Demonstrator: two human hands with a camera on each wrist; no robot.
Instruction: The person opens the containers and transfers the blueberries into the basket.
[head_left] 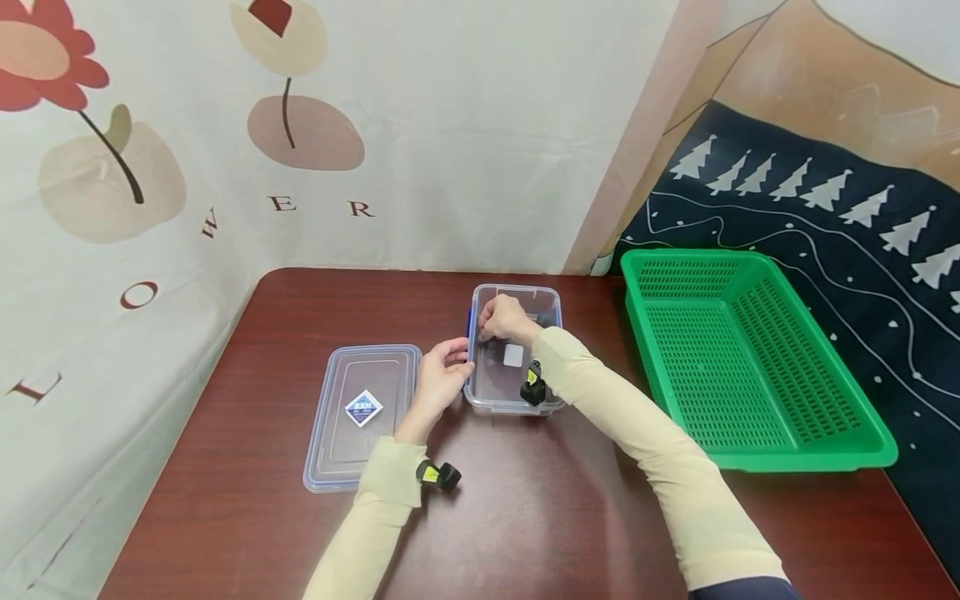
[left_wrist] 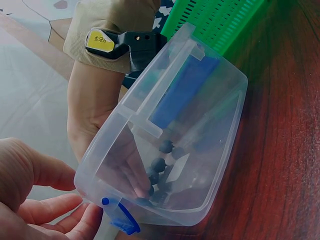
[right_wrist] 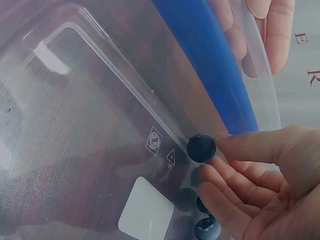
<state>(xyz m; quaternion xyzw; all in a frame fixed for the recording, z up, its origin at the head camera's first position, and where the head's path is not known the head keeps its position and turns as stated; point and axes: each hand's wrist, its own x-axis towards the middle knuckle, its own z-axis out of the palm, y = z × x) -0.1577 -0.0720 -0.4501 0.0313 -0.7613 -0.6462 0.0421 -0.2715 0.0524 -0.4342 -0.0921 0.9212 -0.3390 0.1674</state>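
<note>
A clear plastic box (head_left: 498, 385) with blue latches stands on the table, its top uncovered. My right hand (head_left: 506, 319) reaches down inside, near the box's left wall. Between its thumb and fingertips it pinches a dark, round blueberry (right_wrist: 201, 148), as the right wrist view shows. Several more blueberries (left_wrist: 165, 146) lie on the box floor by those fingers, close to a white square label (right_wrist: 146, 209). My left hand (head_left: 442, 372) holds the box at its left rim, thumb and fingers beside a blue latch (left_wrist: 122, 218).
The box's clear lid (head_left: 341, 454), bearing a diamond-shaped sticker (head_left: 363, 408), lies flat at left. A green perforated basket (head_left: 757, 460) stands at right, overhanging the table's edge in the head view. Printed cloth hangs behind the brown table (head_left: 247, 533).
</note>
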